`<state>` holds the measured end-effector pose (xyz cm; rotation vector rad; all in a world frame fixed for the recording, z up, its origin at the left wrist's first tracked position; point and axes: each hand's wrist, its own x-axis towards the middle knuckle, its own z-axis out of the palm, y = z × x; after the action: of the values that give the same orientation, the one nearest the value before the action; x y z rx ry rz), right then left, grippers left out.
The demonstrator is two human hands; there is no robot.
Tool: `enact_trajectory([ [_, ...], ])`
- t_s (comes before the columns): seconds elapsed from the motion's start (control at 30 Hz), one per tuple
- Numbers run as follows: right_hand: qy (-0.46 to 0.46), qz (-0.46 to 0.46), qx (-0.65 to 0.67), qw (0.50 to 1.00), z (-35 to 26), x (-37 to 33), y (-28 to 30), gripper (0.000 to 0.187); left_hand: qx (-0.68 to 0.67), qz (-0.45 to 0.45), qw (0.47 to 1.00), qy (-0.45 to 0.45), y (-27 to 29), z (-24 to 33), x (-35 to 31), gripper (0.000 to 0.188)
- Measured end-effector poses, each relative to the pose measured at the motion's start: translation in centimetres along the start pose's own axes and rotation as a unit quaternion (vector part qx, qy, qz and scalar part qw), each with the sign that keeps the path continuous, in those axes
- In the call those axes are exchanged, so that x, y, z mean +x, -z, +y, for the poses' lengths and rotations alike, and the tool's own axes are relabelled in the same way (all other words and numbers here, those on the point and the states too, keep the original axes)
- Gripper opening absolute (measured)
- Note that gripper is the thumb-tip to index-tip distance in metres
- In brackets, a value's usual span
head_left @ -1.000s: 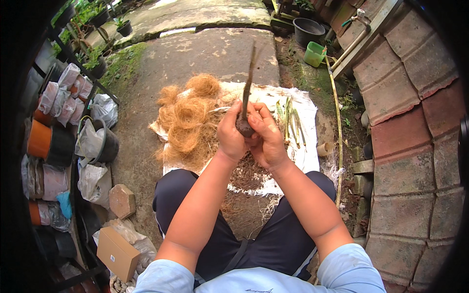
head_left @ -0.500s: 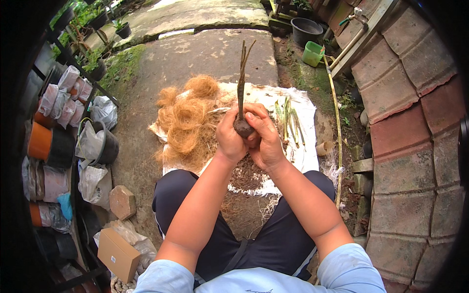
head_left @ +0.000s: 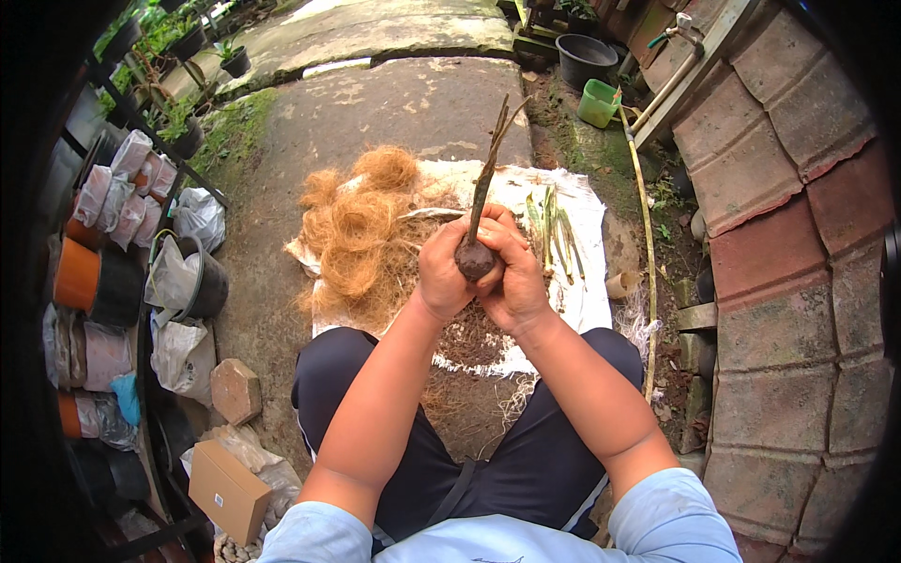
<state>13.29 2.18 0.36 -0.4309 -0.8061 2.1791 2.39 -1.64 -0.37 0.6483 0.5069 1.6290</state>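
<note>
Between my hands is a plant cutting [head_left: 485, 174] with a long dark stem, its base packed in a round ball of dark soil [head_left: 475, 259]. My left hand [head_left: 442, 267] wraps the ball from the left, and my right hand [head_left: 512, 272] closes over it from the right with its thumb across the top. The stem rises out of my grip and leans away to the right. Below my hands, loose brown soil [head_left: 469, 340] lies on a white sheet [head_left: 587, 220]. Fluffy tan fibre [head_left: 361, 230] is heaped to the left, and several green leaf cuttings [head_left: 561, 235] lie to the right.
Pots and plastic bags crowd a rack at the left, near a black bucket [head_left: 208, 280]. A cardboard box [head_left: 228, 490] and an octagonal block [head_left: 236, 391] sit at lower left. Roof tiles [head_left: 774, 319] border the right; a green container [head_left: 598, 103] and black basin [head_left: 587, 61] stand far right.
The soil ball has been turned in my hands, showing more of its round underside. The stem has tipped to the right and sits lower. Both hands keep hold of it.
</note>
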Motion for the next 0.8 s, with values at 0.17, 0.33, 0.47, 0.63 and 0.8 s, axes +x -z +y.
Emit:
enact_trajectory([
  [0.17,-0.042,-0.019,-0.063,0.997,-0.5,0.2,0.8,0.052,-0.074,0.005,0.997,0.038,-0.1,0.4,0.4,0.058],
  [0.33,-0.115,-0.074,-0.062,0.989,-2.0,-0.1,1.0,0.060,-0.120,0.030,0.989,0.077,0.4,0.8,0.6,0.060],
  [0.47,-0.096,-0.083,-0.089,0.988,-2.6,0.2,0.9,0.066,-0.127,0.001,0.984,0.124,0.6,1.2,0.7,0.060],
  [0.63,-0.071,-0.086,-0.115,0.987,-2.6,0.4,1.2,0.069,-0.070,0.010,0.993,0.098,1.1,0.6,1.2,0.058],
  [0.8,-0.018,-0.083,-0.169,0.982,-1.4,1.0,1.2,0.068,-0.029,0.105,0.992,0.063,0.2,0.5,1.3,0.055],
])
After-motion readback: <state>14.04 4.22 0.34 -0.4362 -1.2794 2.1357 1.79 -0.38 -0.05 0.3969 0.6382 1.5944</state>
